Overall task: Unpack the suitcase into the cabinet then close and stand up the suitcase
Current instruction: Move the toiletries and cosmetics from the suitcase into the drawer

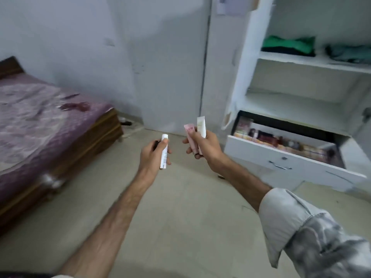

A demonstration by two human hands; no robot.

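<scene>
Left hand [153,155]: gripping a white tube [164,151].
Right hand [204,146]: clutching two tubes [195,135], pink and cream.
Drawer [281,157]: standing open at three o'clock.
Suitcase: not showing.
Risk: paired tubes slipping apart during the drop.

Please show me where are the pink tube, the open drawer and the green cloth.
pink tube [189,131]: head view, upper part above the fingers.
open drawer [261,155]: head view, white front panel.
green cloth [289,42]: head view, top of the fold.

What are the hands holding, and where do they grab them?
The left hand grips a white tube around its middle. The right hand holds a pink tube and a cream tube by their lower halves.
</scene>
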